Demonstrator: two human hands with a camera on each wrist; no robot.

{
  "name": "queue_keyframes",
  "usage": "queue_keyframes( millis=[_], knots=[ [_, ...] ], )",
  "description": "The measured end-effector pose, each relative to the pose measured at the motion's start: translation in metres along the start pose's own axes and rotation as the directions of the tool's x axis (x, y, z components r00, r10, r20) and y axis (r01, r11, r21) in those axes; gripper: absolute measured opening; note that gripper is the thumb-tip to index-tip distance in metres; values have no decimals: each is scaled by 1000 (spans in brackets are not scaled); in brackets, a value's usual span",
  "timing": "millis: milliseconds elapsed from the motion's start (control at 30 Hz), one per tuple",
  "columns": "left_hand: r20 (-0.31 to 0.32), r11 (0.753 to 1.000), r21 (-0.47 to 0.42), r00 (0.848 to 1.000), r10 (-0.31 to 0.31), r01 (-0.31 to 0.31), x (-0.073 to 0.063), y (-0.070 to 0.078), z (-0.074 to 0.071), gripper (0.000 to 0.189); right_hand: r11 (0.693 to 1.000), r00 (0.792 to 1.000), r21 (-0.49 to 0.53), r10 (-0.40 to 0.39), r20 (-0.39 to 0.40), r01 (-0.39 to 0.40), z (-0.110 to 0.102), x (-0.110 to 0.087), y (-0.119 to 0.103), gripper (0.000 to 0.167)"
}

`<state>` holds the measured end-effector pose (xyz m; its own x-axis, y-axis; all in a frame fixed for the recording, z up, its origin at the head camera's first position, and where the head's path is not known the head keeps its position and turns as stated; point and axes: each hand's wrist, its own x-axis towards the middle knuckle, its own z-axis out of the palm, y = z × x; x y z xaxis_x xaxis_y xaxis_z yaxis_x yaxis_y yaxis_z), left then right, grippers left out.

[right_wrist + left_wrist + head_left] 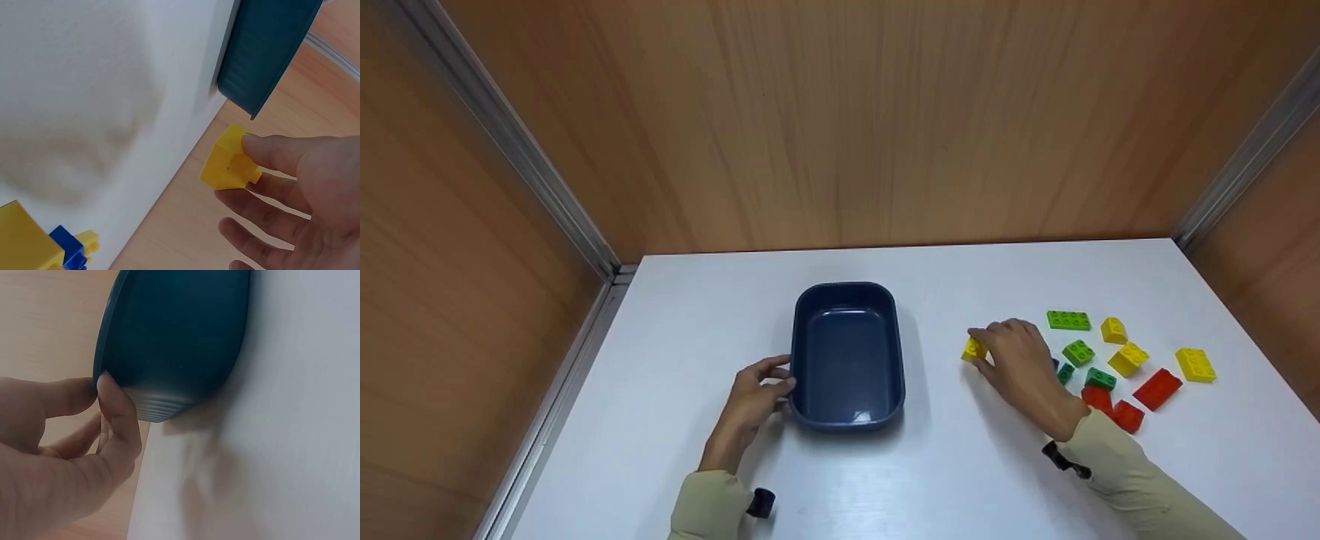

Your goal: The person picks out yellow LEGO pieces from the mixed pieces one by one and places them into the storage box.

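At the left edge of a dark blue rectangular dish point(847, 360), my left hand point(754, 397) pinches the rim between thumb and fingers. The left wrist view shows the thumb point(117, 402) against the side of the dish point(174, 332). My right hand point(1020, 367) holds a small yellow toy brick point(973, 349) to the right of the dish. In the right wrist view the yellow brick point(225, 160) has a slanted face and a stud, gripped between thumb and fingertips. The inside of the dish is bare.
Right of my right hand lie several loose bricks: a light green brick point(1069, 320), a red brick point(1158, 389), a yellow brick point(1195, 364) and a dark green brick point(1100, 379). My right hand partly hides a blue brick. Wooden panels point(840, 127) enclose the white table point(720, 300).
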<state>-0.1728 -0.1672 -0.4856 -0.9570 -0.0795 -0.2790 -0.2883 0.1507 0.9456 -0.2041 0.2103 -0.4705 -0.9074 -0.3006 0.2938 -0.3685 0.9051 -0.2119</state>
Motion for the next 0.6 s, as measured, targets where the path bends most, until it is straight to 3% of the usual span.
queue_keyframes(
  millis=[333, 600],
  knots=[
    [9, 1000, -2, 1000, 6, -6, -3, -1, 0, 46, 998, 998, -38, -49, -33, 48, 1, 8, -12, 39],
    [10, 1000, 8, 1000, -6, 6, -1, 0, 0, 44, 999, 999, -38, -38, 4, 38, -1, 12, -23, 41]
  ],
)
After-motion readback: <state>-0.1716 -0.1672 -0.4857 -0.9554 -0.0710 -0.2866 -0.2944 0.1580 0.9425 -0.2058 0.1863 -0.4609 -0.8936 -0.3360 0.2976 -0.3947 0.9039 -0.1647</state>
